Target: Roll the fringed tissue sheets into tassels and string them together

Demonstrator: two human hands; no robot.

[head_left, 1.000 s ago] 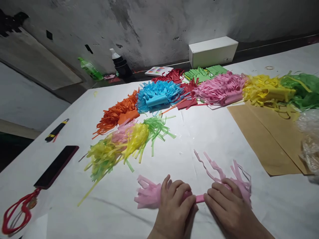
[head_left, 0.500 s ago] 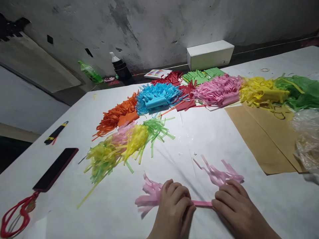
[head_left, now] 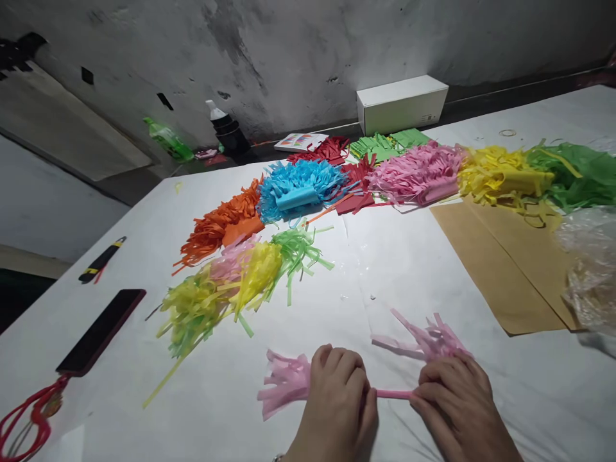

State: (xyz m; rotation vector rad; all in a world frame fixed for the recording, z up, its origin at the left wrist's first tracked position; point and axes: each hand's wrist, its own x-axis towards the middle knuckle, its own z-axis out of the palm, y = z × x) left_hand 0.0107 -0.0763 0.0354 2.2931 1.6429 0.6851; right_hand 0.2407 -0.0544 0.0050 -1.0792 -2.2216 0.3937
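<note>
The head view looks down on a pink fringed paper strip (head_left: 393, 393) lying on the near part of the white table (head_left: 433, 269), its middle twisted into a thin cord and stretched between two hands. The left hand (head_left: 339, 401) has its fingers closed around one end of the cord, and a fan of pink fringe (head_left: 282, 385) sticks out past its knuckles to the left. The right hand (head_left: 455, 404) pinches the other end, with a second tuft of pink fringe (head_left: 426, 339) spreading away from its fingertips toward the far side. Farther out on the table lies a mixed bunch of yellow, pink and green tassels (head_left: 231, 282). Beyond that sits a row of fringed piles: orange (head_left: 221, 224), blue (head_left: 298, 186), red (head_left: 353, 186), pink (head_left: 418, 172), yellow (head_left: 500, 176) and green (head_left: 577, 170). Brown paper sheets (head_left: 495, 263) lie to the right, touching crumpled clear plastic (head_left: 590, 269). At the left edge are a dark phone (head_left: 101, 330), a red cord (head_left: 24, 423) and a black cutter (head_left: 101, 260). A white box (head_left: 402, 102) stands by the wall.
</note>
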